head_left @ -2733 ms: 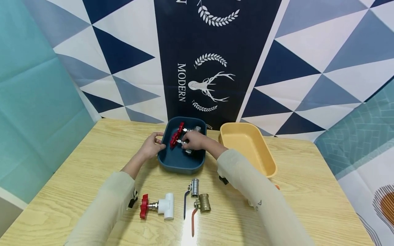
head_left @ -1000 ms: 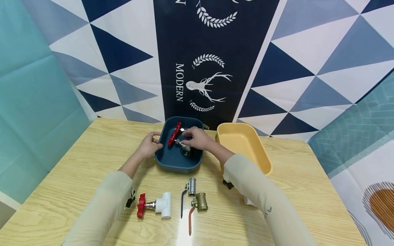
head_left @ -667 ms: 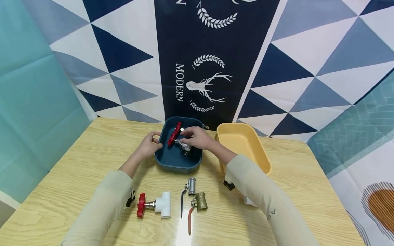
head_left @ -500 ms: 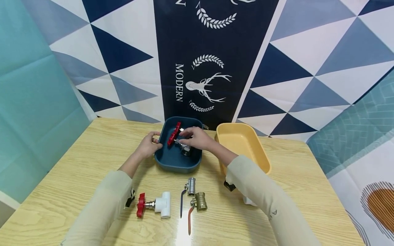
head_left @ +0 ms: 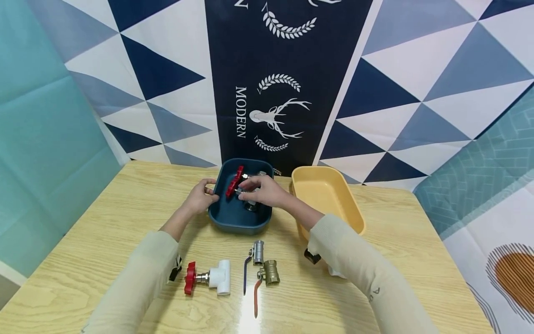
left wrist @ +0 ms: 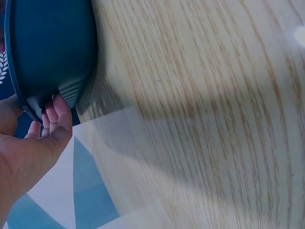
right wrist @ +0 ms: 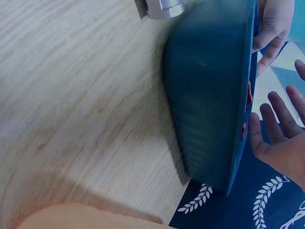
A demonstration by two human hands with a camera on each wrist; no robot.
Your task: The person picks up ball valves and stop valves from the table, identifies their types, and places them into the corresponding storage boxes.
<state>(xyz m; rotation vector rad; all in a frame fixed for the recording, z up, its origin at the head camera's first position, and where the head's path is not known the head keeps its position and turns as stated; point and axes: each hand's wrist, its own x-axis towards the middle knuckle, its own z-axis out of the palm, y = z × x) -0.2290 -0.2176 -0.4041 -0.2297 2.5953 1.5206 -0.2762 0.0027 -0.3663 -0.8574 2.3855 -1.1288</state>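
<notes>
My left hand (head_left: pixel 200 197) holds the left side of a dark blue bin (head_left: pixel 223 215); in the left wrist view its thumb is at the rim and its fingers lie against the outer wall (left wrist: pixel 52 47). Inside are metal valves with red handles (head_left: pixel 234 183), partly covered by my right hand (head_left: pixel 267 192). That hand is over the bin; in the right wrist view its fingers (right wrist: pixel 274 124) are spread, with nothing between them. Nearer on the table lie a white tee valve with a red handwheel (head_left: pixel 219 277), a silver ball valve (head_left: pixel 258 253) and a brass ball valve (head_left: pixel 271 272).
A yellow bin (head_left: pixel 321 185) stands right of the blue one, near the patterned backdrop (head_left: pixel 288 60). Something white (head_left: pixel 335 272) shows partly beneath the right sleeve. The wooden table (head_left: pixel 137 199) ends at the backdrop.
At first my right hand reached down among the valves in the blue bin; now it is raised off them with fingers apart. The left hand stays on the bin. The head view has shifted slightly.
</notes>
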